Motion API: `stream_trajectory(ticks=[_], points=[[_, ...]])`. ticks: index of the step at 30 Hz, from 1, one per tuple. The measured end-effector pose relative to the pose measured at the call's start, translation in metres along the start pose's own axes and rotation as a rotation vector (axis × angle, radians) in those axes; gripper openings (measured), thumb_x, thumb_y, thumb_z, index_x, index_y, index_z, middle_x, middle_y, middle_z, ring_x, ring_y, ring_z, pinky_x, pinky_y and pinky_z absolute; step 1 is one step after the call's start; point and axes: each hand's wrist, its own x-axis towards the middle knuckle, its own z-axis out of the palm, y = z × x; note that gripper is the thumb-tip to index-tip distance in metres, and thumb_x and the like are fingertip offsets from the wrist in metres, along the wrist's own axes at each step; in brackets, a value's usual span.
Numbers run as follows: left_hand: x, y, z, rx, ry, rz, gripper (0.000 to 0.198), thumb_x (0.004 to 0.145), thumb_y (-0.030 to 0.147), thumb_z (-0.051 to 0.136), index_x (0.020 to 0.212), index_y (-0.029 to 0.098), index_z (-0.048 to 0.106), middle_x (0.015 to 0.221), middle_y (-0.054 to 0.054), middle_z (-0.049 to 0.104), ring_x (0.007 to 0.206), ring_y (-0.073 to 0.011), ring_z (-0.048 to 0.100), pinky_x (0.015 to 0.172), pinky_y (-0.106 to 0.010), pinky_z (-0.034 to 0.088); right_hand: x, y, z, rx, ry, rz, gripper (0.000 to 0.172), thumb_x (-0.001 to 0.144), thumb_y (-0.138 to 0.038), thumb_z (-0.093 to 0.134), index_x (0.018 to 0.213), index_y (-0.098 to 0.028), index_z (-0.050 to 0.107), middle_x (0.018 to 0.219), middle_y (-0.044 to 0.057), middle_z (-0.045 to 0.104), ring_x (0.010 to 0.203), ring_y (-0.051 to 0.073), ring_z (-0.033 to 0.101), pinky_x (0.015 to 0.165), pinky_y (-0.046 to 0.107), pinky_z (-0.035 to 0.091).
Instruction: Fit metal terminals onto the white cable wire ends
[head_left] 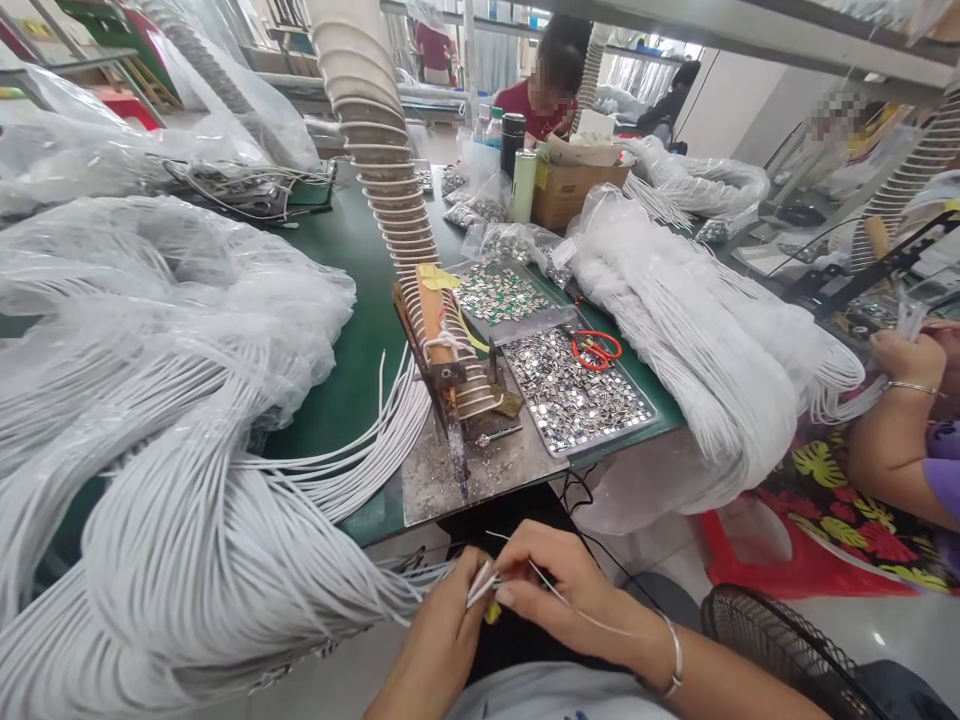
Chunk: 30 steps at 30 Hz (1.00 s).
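My left hand (446, 630) is closed on the ends of white cables (480, 585), low in the view below the table edge. My right hand (559, 585) pinches at the same cable ends, with a thin solder wire (570, 608) running across its fingers. A big bundle of white cables (187, 520) trails from the table on the left down to my hands. A soldering iron (452, 440) sits on a metal plate (480, 470) at the table's front edge, just above my hands.
A tray of small metal parts (574, 395) holds red scissors (596, 350). A ribbed extraction hose (382, 160) hangs over the green table (352, 300). More white cable bundles (697, 310) lie right. A co-worker's hand (904, 360) is at far right; a fan (780, 650) is below.
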Motion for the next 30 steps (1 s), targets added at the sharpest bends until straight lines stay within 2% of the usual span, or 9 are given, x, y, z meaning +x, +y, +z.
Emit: stream_trajectory(ticks=[3,7,10,16,19,22,26,28,30], points=[[-0.001,0.006,-0.002,-0.002,-0.041,0.001,0.019,0.098,0.039,0.044,0.085,0.024,0.047,0.075,0.003,0.054,0.071,-0.0185,0.049,0.068,-0.030,0.037,0.001,0.001,0.004,-0.022,0.061,-0.011,0.016,0.093,-0.028,0.061,0.089,-0.016,0.070,0.078,0.002,0.061,0.069,0.013,0.055,0.064,0.023,0.044],[-0.004,0.023,-0.013,-0.192,-0.150,-0.005,0.035,0.093,0.052,0.050,0.076,0.022,0.054,0.067,0.004,0.046,0.063,-0.0157,0.043,0.061,-0.026,0.035,-0.001,0.007,0.003,-0.026,0.057,-0.035,0.017,0.093,-0.028,0.061,0.087,-0.017,0.072,0.075,0.002,0.063,0.069,0.013,0.056,0.064,0.024,0.043],[-0.003,0.034,-0.019,-0.230,-0.089,-0.027,0.046,0.093,0.056,0.049,0.063,0.021,0.052,0.056,0.005,0.042,0.058,-0.0147,0.041,0.058,-0.026,0.032,-0.001,0.011,0.002,0.060,0.069,0.013,0.019,0.092,-0.034,0.065,0.085,-0.017,0.072,0.076,0.002,0.064,0.070,0.013,0.057,0.065,0.025,0.044],[0.003,0.031,-0.014,-0.336,0.026,-0.070,0.041,0.078,0.057,0.070,0.062,0.020,0.063,0.056,0.005,0.043,0.053,-0.0126,0.036,0.051,-0.024,0.031,0.003,0.018,0.006,0.388,0.129,0.269,0.033,0.082,-0.048,0.075,0.079,-0.016,0.069,0.068,-0.003,0.057,0.056,0.008,0.047,0.052,0.020,0.038],[0.003,0.027,-0.012,-0.399,0.081,-0.099,0.040,0.075,0.058,0.073,0.066,0.019,0.069,0.057,0.005,0.048,0.053,-0.0120,0.038,0.051,-0.024,0.032,0.003,0.021,0.009,0.372,0.180,0.214,0.030,0.080,-0.043,0.079,0.074,-0.015,0.070,0.066,-0.002,0.058,0.057,0.009,0.049,0.053,0.021,0.039],[0.003,0.025,-0.008,-0.496,0.114,-0.117,0.038,0.079,0.057,0.071,0.071,0.019,0.070,0.057,0.005,0.052,0.053,-0.0118,0.041,0.054,-0.024,0.035,0.003,0.026,0.017,0.341,0.302,0.134,0.027,0.080,-0.040,0.079,0.072,-0.016,0.071,0.065,-0.002,0.060,0.058,0.010,0.053,0.055,0.022,0.042],[0.006,0.027,0.002,-0.710,0.115,-0.147,0.040,0.074,0.055,0.077,0.062,0.019,0.064,0.054,0.004,0.053,0.054,-0.0125,0.045,0.055,-0.024,0.039,0.004,0.034,0.032,0.236,0.442,0.007,0.025,0.086,-0.039,0.073,0.073,-0.018,0.071,0.065,-0.001,0.061,0.056,0.011,0.056,0.056,0.023,0.045],[0.006,0.026,0.005,-0.778,0.156,-0.191,0.039,0.068,0.053,0.083,0.062,0.019,0.065,0.054,0.005,0.052,0.052,-0.0113,0.042,0.052,-0.023,0.037,0.005,0.035,0.034,0.155,0.440,-0.050,0.024,0.089,-0.038,0.070,0.075,-0.018,0.071,0.064,0.000,0.063,0.056,0.011,0.057,0.055,0.023,0.046],[0.006,0.020,0.003,-0.772,0.211,-0.244,0.037,0.063,0.052,0.085,0.067,0.018,0.070,0.056,0.005,0.053,0.051,-0.0095,0.038,0.049,-0.021,0.034,0.005,0.032,0.029,0.069,0.379,-0.092,0.024,0.090,-0.037,0.067,0.075,-0.019,0.072,0.064,0.001,0.064,0.056,0.012,0.058,0.055,0.022,0.045]])
